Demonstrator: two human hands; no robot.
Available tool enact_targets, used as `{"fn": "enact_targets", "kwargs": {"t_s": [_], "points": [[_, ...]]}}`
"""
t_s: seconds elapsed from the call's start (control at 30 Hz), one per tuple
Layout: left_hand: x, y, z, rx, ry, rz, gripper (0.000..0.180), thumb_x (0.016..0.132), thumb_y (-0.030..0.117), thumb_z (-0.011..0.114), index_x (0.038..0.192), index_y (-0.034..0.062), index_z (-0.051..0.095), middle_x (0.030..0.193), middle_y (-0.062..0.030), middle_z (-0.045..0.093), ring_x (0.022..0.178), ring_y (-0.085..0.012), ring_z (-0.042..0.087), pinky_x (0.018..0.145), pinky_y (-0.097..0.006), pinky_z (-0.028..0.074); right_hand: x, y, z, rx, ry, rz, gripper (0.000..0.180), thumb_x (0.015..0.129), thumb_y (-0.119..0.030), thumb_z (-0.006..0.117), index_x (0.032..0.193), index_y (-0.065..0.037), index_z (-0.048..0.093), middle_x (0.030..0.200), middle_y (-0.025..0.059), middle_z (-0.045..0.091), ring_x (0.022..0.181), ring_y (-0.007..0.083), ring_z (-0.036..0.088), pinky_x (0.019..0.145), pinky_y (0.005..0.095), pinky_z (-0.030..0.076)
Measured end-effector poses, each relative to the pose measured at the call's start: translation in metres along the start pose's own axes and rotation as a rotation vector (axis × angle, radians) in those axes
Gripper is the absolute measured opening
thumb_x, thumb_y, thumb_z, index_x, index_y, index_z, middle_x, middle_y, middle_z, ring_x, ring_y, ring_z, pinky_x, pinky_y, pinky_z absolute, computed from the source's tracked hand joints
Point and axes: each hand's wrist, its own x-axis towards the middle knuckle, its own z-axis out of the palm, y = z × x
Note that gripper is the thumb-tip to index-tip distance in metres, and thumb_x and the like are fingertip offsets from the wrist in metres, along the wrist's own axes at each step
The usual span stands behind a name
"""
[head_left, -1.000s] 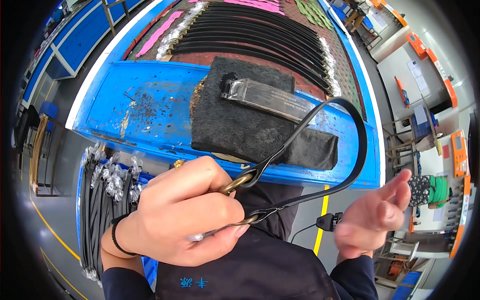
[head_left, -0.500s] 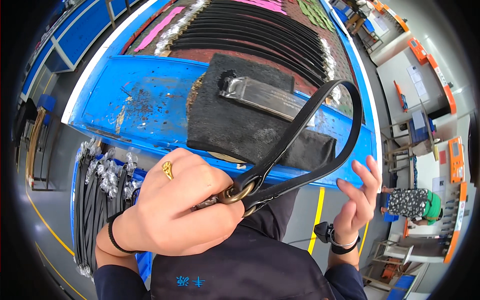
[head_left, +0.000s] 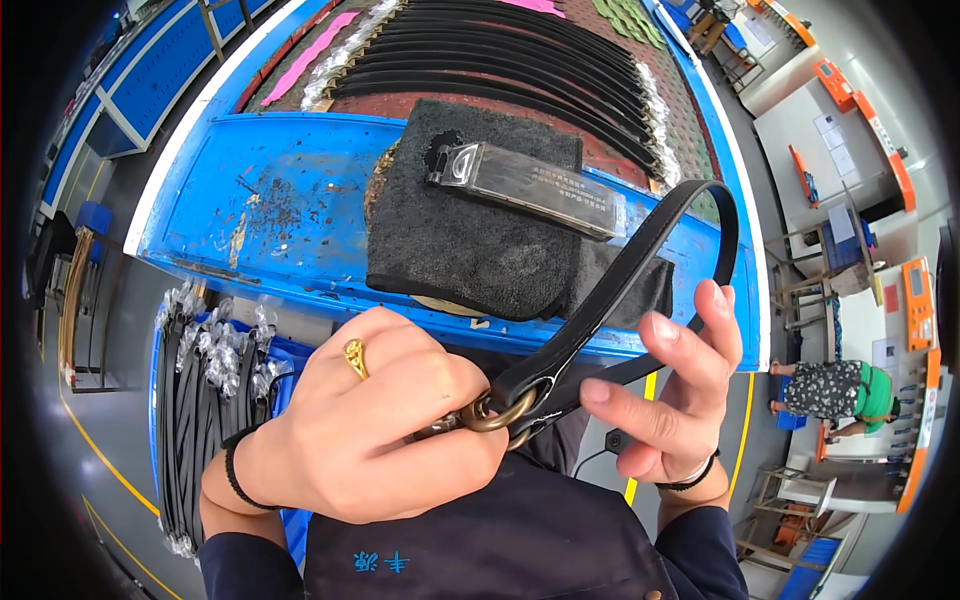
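Observation:
My left hand is closed around the hardware end of a black leather strap, with brass-coloured rings showing just beyond the fingers. From the rings the strap rises in a loop to the upper right and curves back down. Beside the loop's lower limb is my right hand, its fingers apart. One fingertip lies against or very near the strap; I cannot tell which. Behind the loop, a dark cloth covers part of the blue table. A flat clear-topped case rests on that cloth.
Rows of black straps with plastic-wrapped ends lie across the far table. Pink strips and green pieces lie around them. Below left stands a blue bin of wrapped straps. A person in green is off to the right.
My right hand has moved left and up to the strap, its fingers now beside the loop's lower limb. My left hand keeps its hold, and the loop has shifted slightly right.

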Motion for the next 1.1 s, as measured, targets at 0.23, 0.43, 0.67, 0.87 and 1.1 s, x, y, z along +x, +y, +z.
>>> {"fn": "enact_targets", "kwargs": {"t_s": [0.23,0.43,0.67,0.87,1.1], "points": [[-0.002,-0.001,0.002,0.017,0.094,-0.004,0.014,0.055,0.011,0.067,0.067,0.0103,0.059,0.070,-0.0032,0.050,0.057,-0.0163,0.048,0.051,-0.029,0.035,-0.031,0.016,0.009,0.155,0.480,0.073,0.054,0.093,-0.047,0.026,0.105,-0.009,0.063,0.119,0.0179,0.050,0.119,0.0336,0.039,0.102,0.0478,0.023],[-0.008,-0.009,0.002,0.028,0.175,-0.015,0.017,0.053,0.008,0.068,0.068,0.0104,0.059,0.069,-0.0025,0.051,0.055,-0.0150,0.047,0.049,-0.027,0.034,-0.072,0.048,0.020,-0.168,0.322,0.480,0.041,0.091,-0.031,0.035,0.108,-0.003,0.060,0.124,0.0172,0.046,0.119,0.0347,0.039,0.102,0.0493,0.023],[-0.009,-0.010,0.000,-0.090,0.121,-0.090,0.022,0.057,0.007,0.072,0.075,0.0074,0.059,0.067,-0.0054,0.051,0.053,-0.0177,0.047,0.049,-0.029,0.035,-0.062,0.048,0.023,-0.352,-0.034,0.528,0.028,0.078,-0.015,0.060,0.105,-0.007,0.064,0.130,0.0141,0.044,0.127,0.0355,0.028,0.104,0.0511,0.013],[-0.013,-0.001,0.009,-0.637,0.244,-0.545,0.018,0.076,0.014,0.066,0.082,0.0046,0.052,0.065,-0.0038,0.048,0.052,-0.0134,0.042,0.051,-0.026,0.035,-0.074,0.046,-0.001,-0.384,-0.037,0.467,0.027,0.076,-0.017,0.061,0.097,0.001,0.062,0.125,0.0155,0.047,0.124,0.0370,0.031,0.102,0.0510,0.020],[0.010,0.004,0.016,-1.519,-0.011,-1.009,0.023,0.089,0.025,0.048,0.086,0.0032,0.041,0.058,-0.0012,0.040,0.047,-0.0074,0.034,0.045,-0.022,0.028,-0.022,0.009,-0.031,-0.573,0.141,0.020,0.031,0.071,-0.043,0.065,0.099,-0.031,0.062,0.134,0.0121,0.034,0.129,0.0376,0.022,0.105,0.0541,0.010]]}}
